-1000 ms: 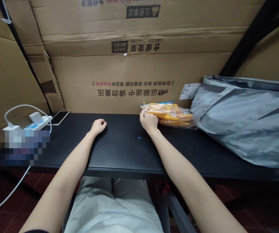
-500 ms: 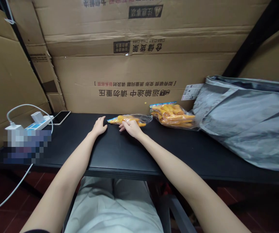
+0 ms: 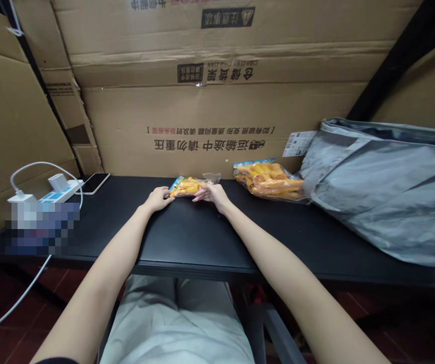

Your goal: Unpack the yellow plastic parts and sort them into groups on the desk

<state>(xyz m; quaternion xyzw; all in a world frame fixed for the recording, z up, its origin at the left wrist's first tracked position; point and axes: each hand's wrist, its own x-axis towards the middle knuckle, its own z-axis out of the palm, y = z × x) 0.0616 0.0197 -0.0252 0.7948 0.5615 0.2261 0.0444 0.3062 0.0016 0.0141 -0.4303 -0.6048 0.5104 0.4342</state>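
The work surface is a black tabletop (image 3: 187, 237) pushed against flattened cardboard boxes (image 3: 209, 116). Their printing stands upside down. The large black line reads 运输中 请勿重压. A higher panel reads 仓储货架. The red line above the large one is too small to read with certainty.

At the tabletop's left edge lies a white power strip (image 3: 63, 191) with a charger and cable. A phone (image 3: 93, 183) lies just beside it, near the back edge.

The left hand (image 3: 159, 198) rests palm down. Its fingertips touch the blue-edged left end of a small packet (image 3: 189, 186). Whether they pinch it cannot be told.

The small packet holds yellow pieces and lies near the middle of the back edge. Its long axis runs left to right, parallel to that edge. It sits directly between the two hands, with one end at each, so neither hand is nearer. No print on it is legible.

The right hand (image 3: 212, 193) has its fingers closed on the clear film at the right end.

Further right and apart lies a larger pack (image 3: 268, 180) of similar yellow pieces. It touches a grey bag (image 3: 384, 187), which bears a white label (image 3: 298, 143) that is unreadable.
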